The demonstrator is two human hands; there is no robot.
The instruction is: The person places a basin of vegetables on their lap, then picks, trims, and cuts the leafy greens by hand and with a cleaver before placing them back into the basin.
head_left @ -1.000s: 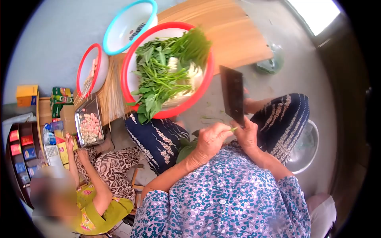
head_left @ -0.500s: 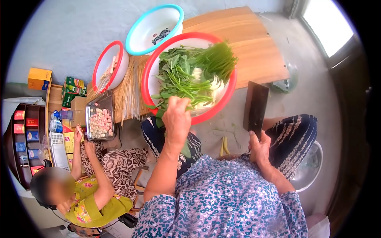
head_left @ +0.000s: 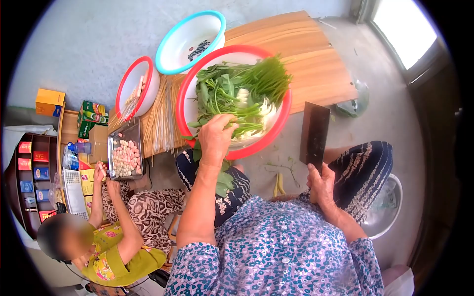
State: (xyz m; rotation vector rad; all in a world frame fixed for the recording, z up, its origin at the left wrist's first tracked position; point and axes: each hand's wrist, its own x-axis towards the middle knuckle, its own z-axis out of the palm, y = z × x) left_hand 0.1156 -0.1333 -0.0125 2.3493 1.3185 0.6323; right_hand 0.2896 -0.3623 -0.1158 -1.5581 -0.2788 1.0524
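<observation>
My left hand [head_left: 216, 134] is closed at the near rim of a red-rimmed basin [head_left: 265, 144], its fingers around leafy greens. Some of their leaves [head_left: 224, 182] hang below the rim beside my wrist. Inside the basin lie more leafy green stems [head_left: 217, 89], a bunch of thin green shoots [head_left: 270, 76] and white stalk ends [head_left: 266, 109]. My right hand [head_left: 322, 182] grips the handle of a cleaver [head_left: 314, 132] over my right thigh. The dark, broad blade points up and away from me, apart from the basin.
The basin stands on a wooden table [head_left: 306, 54] beside a blue-rimmed basin [head_left: 190, 39], skewers [head_left: 165, 116] and a smaller red-rimmed bowl [head_left: 148, 101]. To the left, a seated person [head_left: 118, 241] handles food by a metal tray [head_left: 140, 170]. A metal bowl [head_left: 395, 197] is at right.
My left hand has shifted slightly away from me, and more leaves show hanging beside my wrist. The cleaver stays nearly in place. The other person's left hand has moved a little.
</observation>
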